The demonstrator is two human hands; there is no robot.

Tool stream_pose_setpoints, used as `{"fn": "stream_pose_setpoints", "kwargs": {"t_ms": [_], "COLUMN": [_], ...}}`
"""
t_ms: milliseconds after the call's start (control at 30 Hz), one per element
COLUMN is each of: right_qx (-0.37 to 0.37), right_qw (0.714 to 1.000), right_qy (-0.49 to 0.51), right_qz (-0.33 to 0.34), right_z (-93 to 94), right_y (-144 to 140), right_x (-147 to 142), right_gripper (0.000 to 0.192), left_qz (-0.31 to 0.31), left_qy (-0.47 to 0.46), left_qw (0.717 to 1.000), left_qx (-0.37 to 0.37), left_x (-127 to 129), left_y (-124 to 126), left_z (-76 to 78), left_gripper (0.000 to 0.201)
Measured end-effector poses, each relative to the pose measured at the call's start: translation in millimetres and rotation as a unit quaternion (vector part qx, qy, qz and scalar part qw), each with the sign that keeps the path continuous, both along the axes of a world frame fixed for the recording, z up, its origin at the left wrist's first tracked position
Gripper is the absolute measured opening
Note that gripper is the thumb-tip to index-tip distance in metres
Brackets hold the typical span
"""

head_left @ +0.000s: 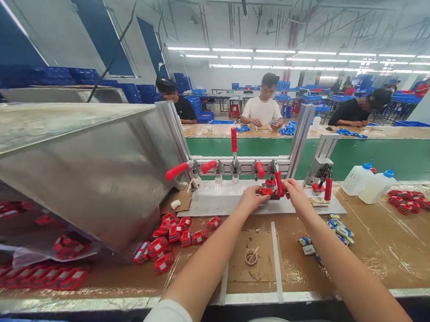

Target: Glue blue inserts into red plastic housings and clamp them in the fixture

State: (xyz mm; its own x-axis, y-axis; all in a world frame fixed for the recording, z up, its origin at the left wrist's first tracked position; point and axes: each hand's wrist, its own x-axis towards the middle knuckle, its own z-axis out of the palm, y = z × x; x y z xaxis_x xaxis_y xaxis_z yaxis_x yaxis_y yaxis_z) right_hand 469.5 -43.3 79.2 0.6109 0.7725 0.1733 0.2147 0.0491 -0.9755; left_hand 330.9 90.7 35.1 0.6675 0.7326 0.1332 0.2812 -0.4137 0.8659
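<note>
- Head view: the left hand (252,196) is pinching a small red part (266,191) between closed fingertips, holding it on the metal fixture plate (221,202).
- The right hand (294,191) is curling its fingers around the red clamp handle (279,183) just beside that part.
- More red parts (168,235) are lying heaped on the workbench (390,247), below a steel chute (79,165).
- Two white bottles (367,182) are standing well to the right.

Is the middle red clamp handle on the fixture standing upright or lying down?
Upright. The middle clamp handle points straight up above the rail, while the handle at the far left lies almost flat, pointing left.
</note>
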Motion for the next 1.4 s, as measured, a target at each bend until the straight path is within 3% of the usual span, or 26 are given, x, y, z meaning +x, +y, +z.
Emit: {"fn": "stream_pose_setpoints", "kwargs": {"t_ms": [200,367,600,800,900,967,1033,1100,1233,1300,1400], "right_qx": [0.096,0.104,0.01,-0.013,-0.035,-0.06,-0.106,-0.176,-0.298,-0.317,-0.314], "right_qw": [0.984,0.979,0.973,0.976,0.979,0.975,0.95,0.902,0.815,0.796,0.799], "right_qy": [0.13,0.141,0.128,0.086,0.014,-0.091,-0.237,-0.371,-0.488,-0.504,-0.494], "right_qz": [0.071,0.106,0.19,0.202,0.202,0.195,0.174,0.136,0.098,0.111,0.139], "right_z": [46.0,57.9,55.2,28.7,12.6,4.2,-3.2,-10.3,-21.0,-21.0,-15.0], "right_y": [-20.8,-20.6,-25.0,-20.2,-19.7,-19.8,-17.2,-10.1,10.3,13.6,1.7], "right_x": [-10.9,-23.5,-25.2,-17.2,-12.2,-10.4,-10.5,-11.8,-13.1,-12.7,-18.0], "right_gripper": [0.038,0.041,0.037,0.027,0.024,0.024,0.024,0.021,0.02,0.023,0.033], "left_qz": [0.015,0.015,-0.041,-0.053,-0.049,-0.051,-0.055,-0.058,-0.051,-0.032,0.017], "left_qy": [0.002,0.026,0.015,0.0,-0.004,-0.004,0.003,0.014,0.06,0.095,0.157], "left_qw": [0.999,0.996,0.989,0.988,0.988,0.989,0.988,0.987,0.982,0.977,0.964], "left_qx": [0.03,0.089,0.139,0.148,0.144,0.141,0.142,0.146,0.17,0.19,0.215], "left_x": [40.0,43.4,43.7,42.6,41.5,41.2,41.7,41.7,23.7,-4.3,-70.2], "left_y": [5.3,13.3,21.0,20.5,21.1,21.8,21.6,19.0,4.5,-4.6,-14.5], "left_z": [-1.2,-8.7,-18.3,-21.1,-21.7,-21.3,-19.2,-14.6,1.0,9.2,17.0], "left_gripper": [0.034,0.042,0.044,0.044,0.044,0.044,0.046,0.047,0.047,0.042,0.026]}}
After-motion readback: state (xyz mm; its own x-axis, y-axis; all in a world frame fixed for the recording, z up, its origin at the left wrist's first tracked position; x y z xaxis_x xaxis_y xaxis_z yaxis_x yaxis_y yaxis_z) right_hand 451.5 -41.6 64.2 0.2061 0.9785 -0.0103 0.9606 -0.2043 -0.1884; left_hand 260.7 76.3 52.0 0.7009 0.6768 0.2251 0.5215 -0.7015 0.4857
